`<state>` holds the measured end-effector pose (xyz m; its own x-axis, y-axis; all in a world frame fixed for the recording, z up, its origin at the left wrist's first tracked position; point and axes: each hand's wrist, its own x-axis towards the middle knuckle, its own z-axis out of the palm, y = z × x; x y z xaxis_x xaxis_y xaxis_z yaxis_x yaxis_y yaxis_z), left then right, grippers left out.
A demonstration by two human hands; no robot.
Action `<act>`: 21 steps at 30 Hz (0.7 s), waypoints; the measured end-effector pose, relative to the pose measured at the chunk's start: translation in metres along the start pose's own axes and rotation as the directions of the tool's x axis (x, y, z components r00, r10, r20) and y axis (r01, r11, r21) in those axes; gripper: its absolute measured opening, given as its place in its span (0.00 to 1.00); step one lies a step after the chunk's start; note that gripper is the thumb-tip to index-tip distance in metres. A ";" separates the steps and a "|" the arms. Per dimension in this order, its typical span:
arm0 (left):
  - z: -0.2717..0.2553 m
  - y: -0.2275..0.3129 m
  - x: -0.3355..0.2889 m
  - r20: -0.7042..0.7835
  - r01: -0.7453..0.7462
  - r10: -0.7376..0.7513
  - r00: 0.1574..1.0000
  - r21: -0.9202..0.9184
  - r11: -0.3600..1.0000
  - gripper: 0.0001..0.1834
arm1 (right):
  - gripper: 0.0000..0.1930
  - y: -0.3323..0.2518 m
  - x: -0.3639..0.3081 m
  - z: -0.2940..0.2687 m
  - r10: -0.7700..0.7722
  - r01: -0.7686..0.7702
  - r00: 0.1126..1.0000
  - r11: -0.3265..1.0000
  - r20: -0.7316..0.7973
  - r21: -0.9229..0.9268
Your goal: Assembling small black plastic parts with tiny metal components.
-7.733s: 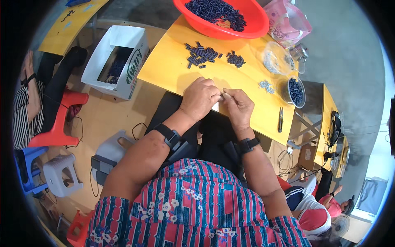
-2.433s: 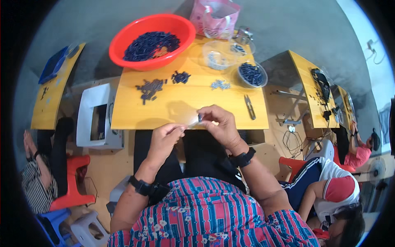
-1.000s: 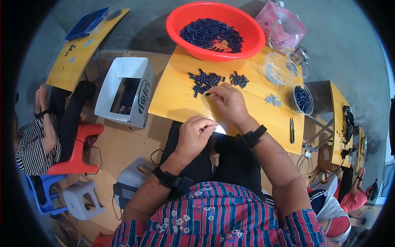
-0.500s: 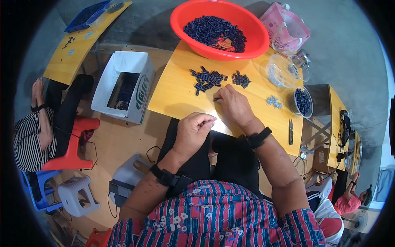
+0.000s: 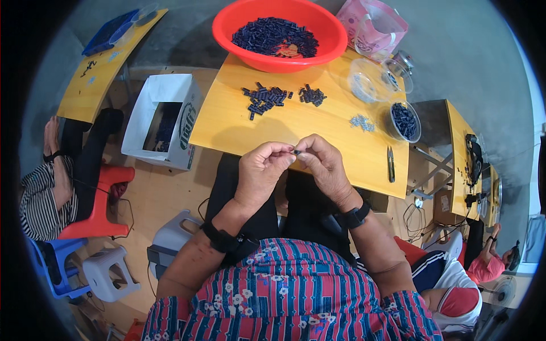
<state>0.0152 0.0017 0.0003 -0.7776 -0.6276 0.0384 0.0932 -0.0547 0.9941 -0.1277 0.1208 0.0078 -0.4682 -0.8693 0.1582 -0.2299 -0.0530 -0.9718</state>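
My right hand (image 5: 324, 166) pinches a small dark plastic piece (image 5: 296, 152) just past the table's near edge. My left hand (image 5: 260, 171) is closed in a pinch, its fingertips meeting the right ones at that piece; whatever it holds is too small to make out. Beyond my hands, a larger pile of dark pieces (image 5: 265, 100) and a smaller pile (image 5: 312, 95) lie on the yellow table (image 5: 227, 128). Small silvery bits (image 5: 362, 123) are scattered to the right, beside a clear tub of dark pieces (image 5: 404, 121).
A red basin (image 5: 250, 61) of dark pieces stands at the far side. Clear tubs (image 5: 369, 79) and a pink bag (image 5: 372, 25) are at the far right. Black-handled tweezers or snips (image 5: 391, 163) lie near the right edge. A white box (image 5: 185, 113) stands left; people sit nearby.
My right hand has drawn back from near the piles with a dark piece and come to my left fingertips. The view has shifted slightly.
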 end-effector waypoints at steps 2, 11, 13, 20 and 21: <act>0.007 0.002 -0.002 -0.029 -0.031 0.029 0.999 -0.093 0.995 0.09 | 0.03 0.000 -0.009 0.003 0.029 -0.027 0.999 0.996 -0.023 0.080; 0.013 -0.005 -0.007 0.082 -0.017 0.024 0.996 -0.084 0.996 0.06 | 0.06 -0.002 -0.030 0.002 0.062 -0.017 0.985 0.964 -0.160 0.265; 0.015 -0.003 -0.008 0.109 0.037 -0.023 0.994 -0.133 0.990 0.06 | 0.09 -0.005 -0.032 -0.002 0.068 -0.024 0.982 0.969 -0.174 0.246; 0.011 -0.006 -0.006 0.225 0.331 -0.279 0.933 -0.243 0.912 0.08 | 0.08 -0.009 -0.029 -0.018 -0.175 0.166 0.984 0.972 -0.041 -0.163; 0.009 -0.007 -0.004 0.256 0.372 -0.310 0.916 -0.248 0.894 0.08 | 0.08 -0.009 -0.028 -0.019 -0.174 0.164 0.984 0.973 -0.048 -0.165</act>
<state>0.0121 0.0121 -0.0058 -0.9000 -0.3593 -0.2469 -0.0512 -0.4751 0.8784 -0.1287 0.1553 0.0151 -0.4613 -0.8225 0.3328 -0.4411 -0.1128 -0.8903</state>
